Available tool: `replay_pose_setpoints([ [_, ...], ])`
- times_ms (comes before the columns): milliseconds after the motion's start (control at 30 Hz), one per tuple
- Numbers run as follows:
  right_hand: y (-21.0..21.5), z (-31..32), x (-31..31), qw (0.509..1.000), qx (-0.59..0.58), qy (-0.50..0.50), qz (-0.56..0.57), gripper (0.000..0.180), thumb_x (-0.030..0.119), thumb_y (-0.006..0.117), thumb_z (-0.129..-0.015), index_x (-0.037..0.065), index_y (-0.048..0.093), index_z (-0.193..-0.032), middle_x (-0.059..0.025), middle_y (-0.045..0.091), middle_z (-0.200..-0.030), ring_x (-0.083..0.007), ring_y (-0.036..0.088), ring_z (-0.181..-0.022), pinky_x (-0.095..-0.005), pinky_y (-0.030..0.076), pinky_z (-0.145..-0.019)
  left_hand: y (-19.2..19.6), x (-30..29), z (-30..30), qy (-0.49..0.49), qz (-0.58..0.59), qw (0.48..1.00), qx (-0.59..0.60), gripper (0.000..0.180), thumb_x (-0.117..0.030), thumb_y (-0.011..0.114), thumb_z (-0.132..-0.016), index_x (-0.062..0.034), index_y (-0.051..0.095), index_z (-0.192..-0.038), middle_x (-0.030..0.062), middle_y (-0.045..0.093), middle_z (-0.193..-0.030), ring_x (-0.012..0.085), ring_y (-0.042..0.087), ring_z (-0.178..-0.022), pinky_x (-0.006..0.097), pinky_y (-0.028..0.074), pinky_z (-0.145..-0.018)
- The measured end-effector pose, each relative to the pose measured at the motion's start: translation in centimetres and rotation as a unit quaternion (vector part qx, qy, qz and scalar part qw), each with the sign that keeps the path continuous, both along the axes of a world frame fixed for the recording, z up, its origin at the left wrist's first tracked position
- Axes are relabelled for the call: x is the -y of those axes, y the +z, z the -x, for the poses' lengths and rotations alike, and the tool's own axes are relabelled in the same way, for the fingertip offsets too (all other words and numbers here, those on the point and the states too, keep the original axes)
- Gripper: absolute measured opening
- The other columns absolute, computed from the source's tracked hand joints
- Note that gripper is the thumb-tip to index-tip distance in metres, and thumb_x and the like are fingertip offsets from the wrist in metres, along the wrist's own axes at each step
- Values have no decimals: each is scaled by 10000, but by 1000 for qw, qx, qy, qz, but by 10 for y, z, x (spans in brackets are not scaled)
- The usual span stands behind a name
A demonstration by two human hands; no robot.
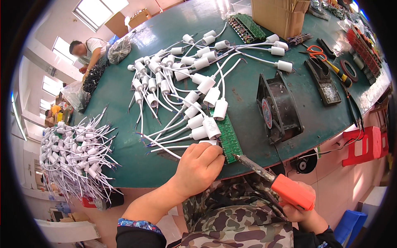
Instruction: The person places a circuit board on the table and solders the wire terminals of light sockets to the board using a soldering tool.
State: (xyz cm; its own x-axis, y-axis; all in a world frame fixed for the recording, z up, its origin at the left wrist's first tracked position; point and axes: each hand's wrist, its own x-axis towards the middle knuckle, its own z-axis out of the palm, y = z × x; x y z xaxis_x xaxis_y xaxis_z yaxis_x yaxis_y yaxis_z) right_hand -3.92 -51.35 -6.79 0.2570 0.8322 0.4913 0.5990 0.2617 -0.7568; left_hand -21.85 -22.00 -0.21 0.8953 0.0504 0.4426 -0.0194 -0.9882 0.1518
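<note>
My right hand (295,206) grips the orange-red handle of a soldering iron (289,191). Its tip meets or hovers just over the lower end of a green circuit board strip (230,140) at the table's near edge. Beside that end, my left hand (199,165) is closed with fingertips pinched together; what they hold is hidden. White lamp sockets (211,128) with white cables lie over the board's upper part and just left of it. A larger heap of the same sockets (155,74) spreads beyond.
A black fan (280,107) stands right of the board. Farther right lie a soldering iron stand (324,84), orange-handled scissors (316,52) and a tape roll (348,71). A cardboard box (279,18) stands at the back. Bundled sockets (78,157) fill the left edge; a person (92,51) works far left.
</note>
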Motion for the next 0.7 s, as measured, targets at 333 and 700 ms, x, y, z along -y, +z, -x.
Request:
replay_pose_setpoints([
  [333,-2,3,5,1000,6,-20,-3,574,300,814,-789,-43,631,-1210,-142,695,-1102,-293,728,-802,-367,588,-668,-1,0,0,-2,-1,1000,-5,248,-31,752,-650,-24,687,-889,71,637,-996,274,625,-904,397,500,-783],
  [700,-1,2,7,1000,13,-17,1,578,244,827,-742,-31,631,-1211,-144,688,-1123,-299,735,-832,-373,600,-701,-6,2,8,-4,20,1000,10,268,-20,774,-689,-30,689,-943,100,635,-1043,298,627,-904,407,512,-811],
])
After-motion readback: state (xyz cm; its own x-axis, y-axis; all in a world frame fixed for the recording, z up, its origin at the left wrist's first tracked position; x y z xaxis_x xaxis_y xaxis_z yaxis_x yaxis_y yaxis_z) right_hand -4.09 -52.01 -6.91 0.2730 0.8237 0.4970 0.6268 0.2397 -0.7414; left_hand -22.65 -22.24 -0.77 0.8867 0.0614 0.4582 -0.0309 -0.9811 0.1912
